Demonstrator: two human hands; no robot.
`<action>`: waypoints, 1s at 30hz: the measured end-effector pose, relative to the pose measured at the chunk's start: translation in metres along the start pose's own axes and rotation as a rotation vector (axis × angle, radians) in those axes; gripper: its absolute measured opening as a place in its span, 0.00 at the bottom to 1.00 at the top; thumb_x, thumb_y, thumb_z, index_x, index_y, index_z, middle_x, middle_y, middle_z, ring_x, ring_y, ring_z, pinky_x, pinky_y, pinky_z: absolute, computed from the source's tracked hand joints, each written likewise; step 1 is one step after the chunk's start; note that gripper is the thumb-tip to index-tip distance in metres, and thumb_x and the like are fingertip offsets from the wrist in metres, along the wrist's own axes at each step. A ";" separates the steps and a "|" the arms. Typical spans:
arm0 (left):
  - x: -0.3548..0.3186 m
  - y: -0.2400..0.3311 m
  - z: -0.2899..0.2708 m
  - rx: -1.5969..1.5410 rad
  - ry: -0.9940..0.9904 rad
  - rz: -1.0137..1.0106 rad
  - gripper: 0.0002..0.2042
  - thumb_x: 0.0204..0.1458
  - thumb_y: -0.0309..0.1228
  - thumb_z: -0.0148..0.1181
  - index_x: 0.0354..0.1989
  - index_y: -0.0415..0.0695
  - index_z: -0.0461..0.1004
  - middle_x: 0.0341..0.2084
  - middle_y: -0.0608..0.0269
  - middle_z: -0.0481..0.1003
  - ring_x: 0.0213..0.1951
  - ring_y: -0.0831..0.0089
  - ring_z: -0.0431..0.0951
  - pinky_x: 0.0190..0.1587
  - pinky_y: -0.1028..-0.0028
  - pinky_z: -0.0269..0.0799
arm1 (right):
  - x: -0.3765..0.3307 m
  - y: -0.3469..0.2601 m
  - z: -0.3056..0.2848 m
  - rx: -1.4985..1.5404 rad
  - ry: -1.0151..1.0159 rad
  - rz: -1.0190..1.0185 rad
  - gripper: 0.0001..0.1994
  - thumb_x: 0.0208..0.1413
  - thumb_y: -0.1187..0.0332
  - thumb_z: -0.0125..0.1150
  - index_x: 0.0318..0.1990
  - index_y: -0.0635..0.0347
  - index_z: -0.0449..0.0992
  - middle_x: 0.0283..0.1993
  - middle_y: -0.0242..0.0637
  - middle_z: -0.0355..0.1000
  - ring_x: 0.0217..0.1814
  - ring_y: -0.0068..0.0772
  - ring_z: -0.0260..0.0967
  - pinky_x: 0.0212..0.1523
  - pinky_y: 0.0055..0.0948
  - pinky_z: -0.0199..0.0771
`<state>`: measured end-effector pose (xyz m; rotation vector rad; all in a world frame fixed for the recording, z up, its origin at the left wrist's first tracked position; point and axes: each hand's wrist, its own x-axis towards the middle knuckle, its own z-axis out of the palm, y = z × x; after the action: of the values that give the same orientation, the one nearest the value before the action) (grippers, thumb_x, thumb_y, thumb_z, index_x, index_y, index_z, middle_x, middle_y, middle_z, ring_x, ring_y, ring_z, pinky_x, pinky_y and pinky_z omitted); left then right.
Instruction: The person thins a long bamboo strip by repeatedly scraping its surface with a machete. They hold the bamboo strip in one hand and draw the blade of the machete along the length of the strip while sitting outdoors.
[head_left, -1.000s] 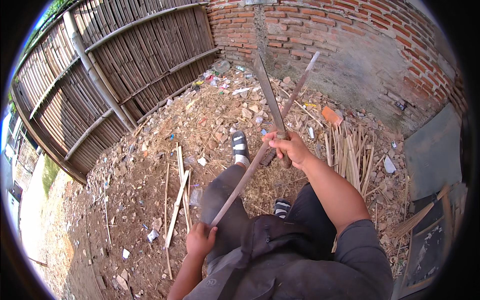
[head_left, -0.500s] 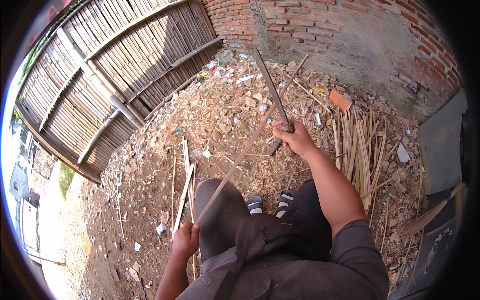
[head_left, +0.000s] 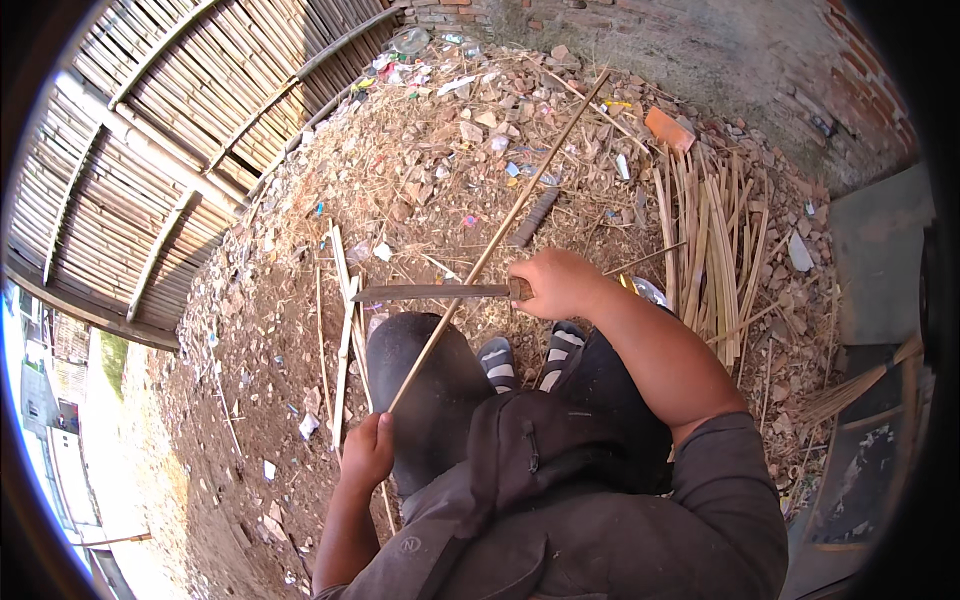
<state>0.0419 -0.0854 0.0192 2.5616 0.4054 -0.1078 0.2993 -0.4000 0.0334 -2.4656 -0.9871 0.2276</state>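
Head view. No container shows; a bundle of split bamboo strips (head_left: 712, 240) lies loose on the rubble-strewn ground (head_left: 440, 150) to the person's right, before a bamboo fence (head_left: 150, 170) and a brick wall (head_left: 860, 90). The left hand (head_left: 368, 450) is clenched around the near end of a long thin bamboo stick (head_left: 500, 235), which slants up and away over the left knee. The right hand (head_left: 556, 284) grips the handle of a long knife (head_left: 432, 292), its blade lying level and crossing the stick at mid-length.
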 end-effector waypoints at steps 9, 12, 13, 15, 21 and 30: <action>0.000 -0.010 -0.002 -0.007 0.023 -0.002 0.20 0.67 0.42 0.47 0.28 0.38 0.70 0.21 0.38 0.73 0.28 0.35 0.75 0.31 0.46 0.67 | 0.014 -0.008 0.001 0.009 -0.060 0.134 0.13 0.47 0.59 0.68 0.36 0.55 0.78 0.33 0.46 0.77 0.40 0.52 0.77 0.40 0.49 0.75; 0.001 -0.011 -0.007 -0.004 -0.020 -0.024 0.20 0.66 0.41 0.47 0.27 0.38 0.70 0.21 0.38 0.73 0.29 0.35 0.75 0.32 0.46 0.67 | 0.019 -0.012 0.019 -0.052 -0.116 0.062 0.13 0.47 0.59 0.68 0.36 0.56 0.78 0.32 0.47 0.77 0.38 0.53 0.76 0.39 0.49 0.74; 0.000 -0.013 -0.006 0.017 -0.012 -0.010 0.20 0.66 0.41 0.47 0.27 0.38 0.70 0.21 0.38 0.74 0.29 0.35 0.75 0.32 0.46 0.68 | 0.020 -0.011 0.027 -0.046 -0.130 -0.010 0.13 0.46 0.59 0.68 0.36 0.56 0.78 0.30 0.48 0.76 0.37 0.55 0.76 0.38 0.49 0.74; -0.002 -0.016 -0.004 0.035 -0.011 0.005 0.20 0.66 0.41 0.47 0.27 0.38 0.71 0.21 0.39 0.74 0.29 0.35 0.75 0.32 0.46 0.68 | 0.031 0.006 0.024 0.003 -0.117 0.049 0.12 0.46 0.60 0.67 0.34 0.56 0.77 0.30 0.47 0.76 0.37 0.55 0.76 0.38 0.50 0.74; 0.004 -0.017 0.000 0.054 0.031 -0.020 0.19 0.66 0.41 0.48 0.28 0.39 0.71 0.21 0.39 0.74 0.27 0.36 0.75 0.31 0.46 0.67 | 0.035 -0.016 0.035 -0.076 -0.038 0.051 0.08 0.43 0.65 0.64 0.29 0.57 0.76 0.28 0.48 0.75 0.35 0.54 0.75 0.36 0.50 0.73; 0.004 -0.015 0.003 0.123 0.048 -0.024 0.18 0.65 0.42 0.49 0.29 0.40 0.70 0.20 0.40 0.74 0.27 0.37 0.76 0.32 0.44 0.69 | 0.038 -0.010 0.024 -0.017 -0.101 0.110 0.09 0.44 0.65 0.62 0.34 0.55 0.78 0.32 0.45 0.76 0.39 0.53 0.77 0.39 0.51 0.75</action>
<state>0.0407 -0.0737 0.0083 2.6850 0.4611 -0.0827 0.3131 -0.3588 0.0182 -2.5483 -0.8982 0.3847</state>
